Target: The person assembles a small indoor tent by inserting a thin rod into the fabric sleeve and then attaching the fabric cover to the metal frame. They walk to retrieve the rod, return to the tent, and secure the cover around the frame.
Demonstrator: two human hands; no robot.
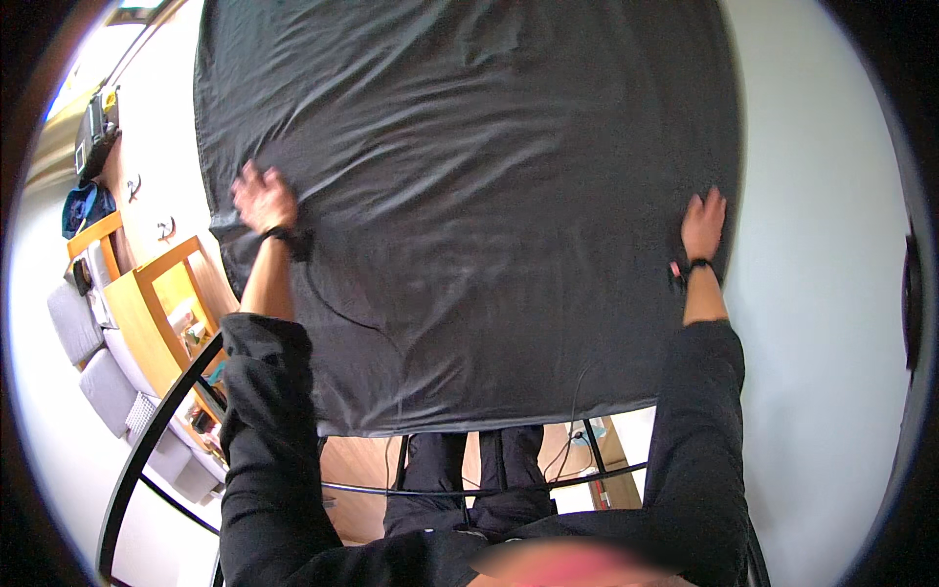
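Observation:
A dark grey bed sheet [469, 205], creased in many diagonal folds, spreads over a wide flat surface in front of me. My left hand [265, 199] is over its left side, fingers spread and slightly blurred, holding nothing. At the right edge, beside the white wall, my right hand [703, 227] lies on the sheet with its fingers stretched out. Both wrists wear dark bands. A thin black cable [337, 311] runs from near the left wrist across the sheet toward me.
Black metal rails [147, 460] curve around the near left side and cross in front of my legs. A white wall [817, 245] borders the right. Down on the left are a wooden table frame [147, 284] and a grey sofa [108, 391]. Cables hang below the sheet's near edge.

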